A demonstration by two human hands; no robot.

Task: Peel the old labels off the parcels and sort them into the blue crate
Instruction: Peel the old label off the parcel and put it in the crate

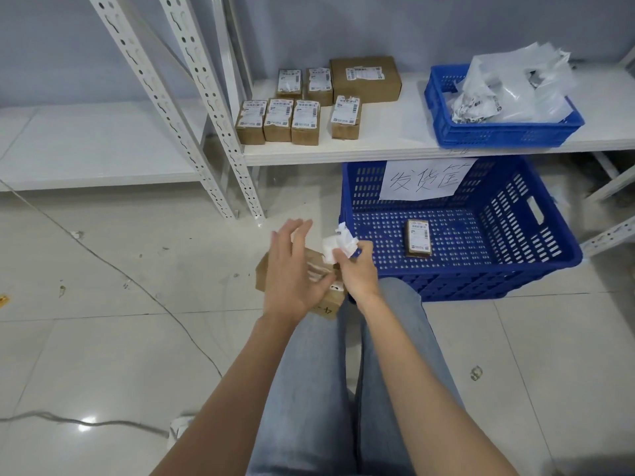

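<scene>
label (pixel 338 244) in right grip (pixel 357 269), above parcel (pixel 330 297)

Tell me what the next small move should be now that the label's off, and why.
Probably drop the crumpled label pinched in the right hand into the small blue basket on the shelf, which already holds peeled scraps. The parcel on the lap sits under the open left hand; the right hand must be free before the parcel goes into the blue crate.

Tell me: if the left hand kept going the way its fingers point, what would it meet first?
Probably nothing soon: the left hand, open above the parcel, points up-frame over bare floor toward the shelf upright. That post looks first, though depth is unclear.
</scene>
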